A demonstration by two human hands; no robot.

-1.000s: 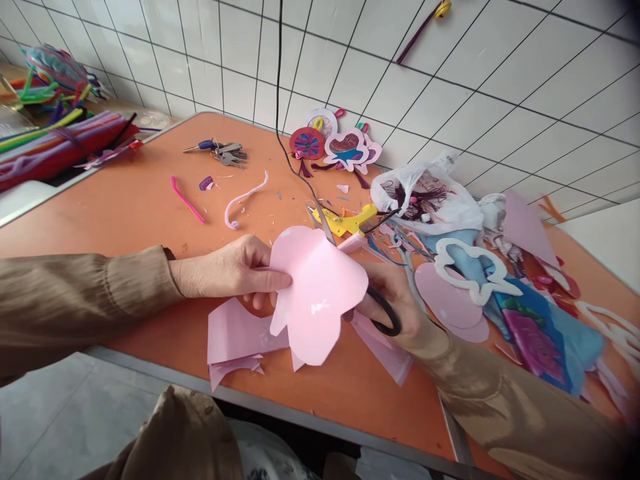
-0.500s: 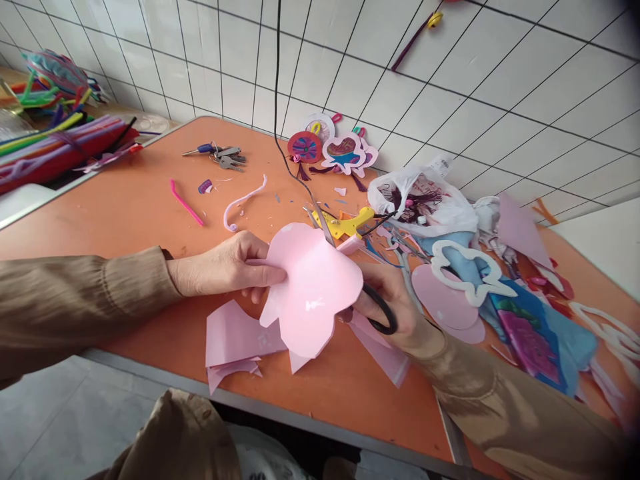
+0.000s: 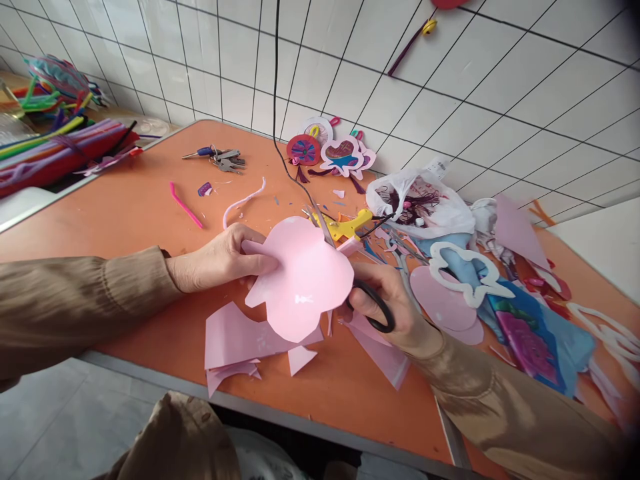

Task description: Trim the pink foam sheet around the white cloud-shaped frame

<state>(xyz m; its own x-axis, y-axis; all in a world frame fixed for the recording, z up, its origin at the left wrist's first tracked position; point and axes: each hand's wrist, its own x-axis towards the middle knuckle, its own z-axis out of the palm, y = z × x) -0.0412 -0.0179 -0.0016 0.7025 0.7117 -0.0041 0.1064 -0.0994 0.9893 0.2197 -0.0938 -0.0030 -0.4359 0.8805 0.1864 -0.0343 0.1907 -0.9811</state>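
My left hand (image 3: 225, 260) pinches the left edge of a pink sheet cutout (image 3: 303, 280) with a wavy, rounded outline, thumb on top. My right hand (image 3: 395, 303) is closed around the black-handled scissors (image 3: 376, 305). Their metal blades come out past the upper right edge of the pink cutout; part of the scissors is hidden behind it. Below on the orange table (image 3: 150, 247) lie a larger pink offcut (image 3: 233, 337), a small pink triangle (image 3: 301, 359) and a pink strip under my right hand.
Behind the cutout lies a yellow glue gun (image 3: 347, 225) with a black cord. A white plastic bag (image 3: 450, 207), white flower-like frames (image 3: 463, 287) and pink ovals (image 3: 440, 293) crowd the right. Keys (image 3: 227, 160) and pipe cleaners (image 3: 185, 205) are at the left back.
The pink cutout has turned and shifted slightly up and left in my left hand. A narrow pink sliver now shows below its right edge. The scissors have barely moved.
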